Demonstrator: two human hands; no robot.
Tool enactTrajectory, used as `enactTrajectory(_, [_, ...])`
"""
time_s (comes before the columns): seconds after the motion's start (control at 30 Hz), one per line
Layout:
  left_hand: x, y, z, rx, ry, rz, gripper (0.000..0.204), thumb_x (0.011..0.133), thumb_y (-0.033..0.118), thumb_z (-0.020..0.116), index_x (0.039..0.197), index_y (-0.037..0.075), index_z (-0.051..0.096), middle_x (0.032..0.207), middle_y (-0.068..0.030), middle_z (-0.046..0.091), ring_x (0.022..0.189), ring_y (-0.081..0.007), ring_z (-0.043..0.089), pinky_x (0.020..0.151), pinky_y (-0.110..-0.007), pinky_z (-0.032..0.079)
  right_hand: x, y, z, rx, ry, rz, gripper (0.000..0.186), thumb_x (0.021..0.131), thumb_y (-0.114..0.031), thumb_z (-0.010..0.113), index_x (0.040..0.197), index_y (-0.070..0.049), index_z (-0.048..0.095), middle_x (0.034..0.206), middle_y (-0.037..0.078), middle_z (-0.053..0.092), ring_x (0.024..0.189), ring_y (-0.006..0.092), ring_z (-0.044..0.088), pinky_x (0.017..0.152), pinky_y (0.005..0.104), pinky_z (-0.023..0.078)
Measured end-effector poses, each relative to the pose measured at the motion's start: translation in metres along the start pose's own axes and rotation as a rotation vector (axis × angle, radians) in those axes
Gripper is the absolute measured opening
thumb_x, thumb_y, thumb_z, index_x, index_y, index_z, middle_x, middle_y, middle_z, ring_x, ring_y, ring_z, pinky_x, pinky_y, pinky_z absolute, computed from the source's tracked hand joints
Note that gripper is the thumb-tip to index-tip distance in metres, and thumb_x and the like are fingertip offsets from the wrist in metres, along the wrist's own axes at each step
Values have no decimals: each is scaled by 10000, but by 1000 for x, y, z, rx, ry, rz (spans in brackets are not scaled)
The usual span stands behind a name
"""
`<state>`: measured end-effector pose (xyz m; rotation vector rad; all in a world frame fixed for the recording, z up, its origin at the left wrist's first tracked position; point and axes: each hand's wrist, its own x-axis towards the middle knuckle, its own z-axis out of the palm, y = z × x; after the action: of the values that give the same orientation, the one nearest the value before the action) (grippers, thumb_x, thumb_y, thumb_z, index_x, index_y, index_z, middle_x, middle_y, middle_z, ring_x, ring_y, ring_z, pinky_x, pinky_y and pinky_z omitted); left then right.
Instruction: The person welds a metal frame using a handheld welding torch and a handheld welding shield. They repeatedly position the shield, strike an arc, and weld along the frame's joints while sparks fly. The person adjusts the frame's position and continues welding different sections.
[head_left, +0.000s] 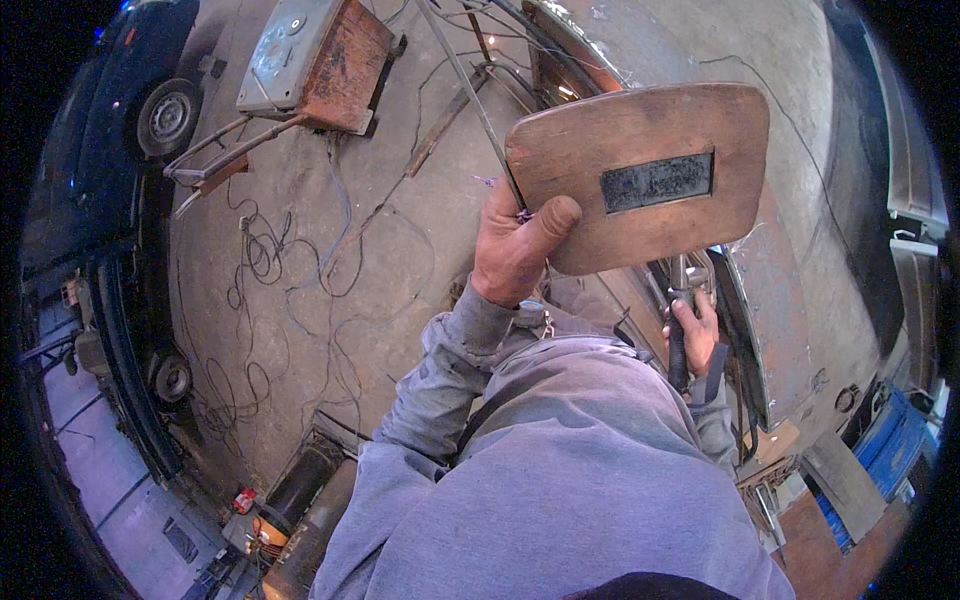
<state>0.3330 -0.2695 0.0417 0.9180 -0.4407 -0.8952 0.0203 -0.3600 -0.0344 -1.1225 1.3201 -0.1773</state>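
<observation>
At one o'clock my left hand (520, 242) pinches a rounded brown wooden shield with a dark rectangular window (650, 218), thumb over its corner, at two; at three my right hand (704, 328) curls around a black-handled metal tool (678, 348).

The person I watched had a shield (650, 235) in front, its near left corner in the left hand (520, 240), and a rod (462, 75) ran forward from that hand. The right hand (698, 328) was around a handle (678, 350), nearer the body than the shield and just beside a metal sheet (785, 300) on its right. Off to the left, cables (265, 252) lay looped on the floor (400, 275), between the person and a vehicle (100, 150). Ahead and left stood a machine (345, 75); boards (850, 480) lay to the right rear.
</observation>
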Motion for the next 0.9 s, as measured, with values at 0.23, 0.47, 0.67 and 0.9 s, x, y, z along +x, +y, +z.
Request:
enactTrajectory(0.23, [3,-3,-2,-6,-4,-1,608,945,261,797,1429,8,530,1332,-119,670,1203,-217,637,1016,-372,527,8,4,-4,19,-34,-5,342,989,-261,640,1252,-52,576,869,55,631,599,129,613,506,282,497])
enactTrajectory(0.47, [4,-1,1,-17,-6,-24,623,937,247,803,1435,5,518,1348,-126,659,1223,-223,629,1032,-379,523,13,9,-9,5,-53,8,350,985,-279,649,1242,-54,575,866,58,637,599,129,617,502,276,502])
enactTrajectory(0.67, [6,-1,1,-30,-16,-23,640,936,240,803,1451,9,504,1366,-127,648,1239,-226,621,1042,-381,516,12,5,-7,-9,-37,27,329,981,-269,647,1219,-53,576,867,67,641,581,135,619,486,284,504])
enactTrajectory(0.9, [8,-1,3,-77,-14,-24,643,938,222,802,1466,15,499,1371,-118,647,1234,-224,621,1040,-378,513,14,9,-7,5,-32,28,310,976,-261,650,1212,-68,593,856,65,630,570,143,620,471,294,504])
